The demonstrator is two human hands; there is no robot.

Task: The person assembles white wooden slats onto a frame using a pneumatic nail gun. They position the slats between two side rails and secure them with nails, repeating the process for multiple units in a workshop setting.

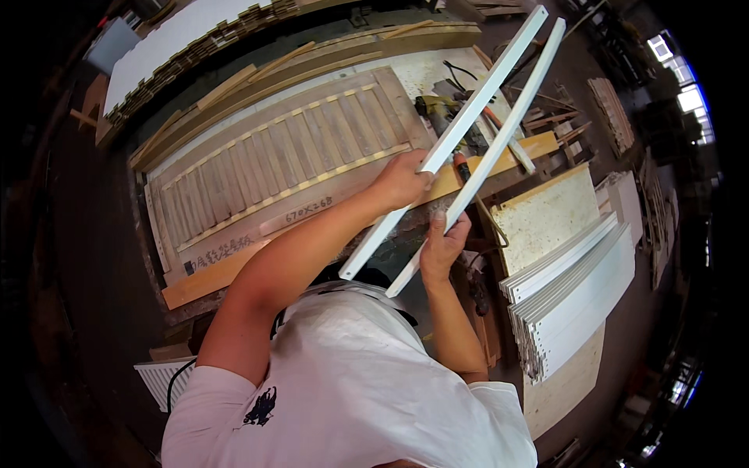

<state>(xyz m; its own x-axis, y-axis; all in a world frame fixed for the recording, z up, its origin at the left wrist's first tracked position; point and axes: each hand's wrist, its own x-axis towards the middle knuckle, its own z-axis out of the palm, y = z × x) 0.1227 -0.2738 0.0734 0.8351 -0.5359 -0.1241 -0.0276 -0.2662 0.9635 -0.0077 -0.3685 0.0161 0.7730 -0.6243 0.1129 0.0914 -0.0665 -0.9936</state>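
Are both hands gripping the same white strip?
No, the left hand grips the left white strip, while the right hand holds the separate right white strip.

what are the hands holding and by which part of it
The left hand holds one white strip around mid-length; the right hand holds a second white strip nearer its lower end.

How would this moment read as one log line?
left hand: grips white strip | right hand: grips second white strip | nearby: slatted panel, stacked white boards
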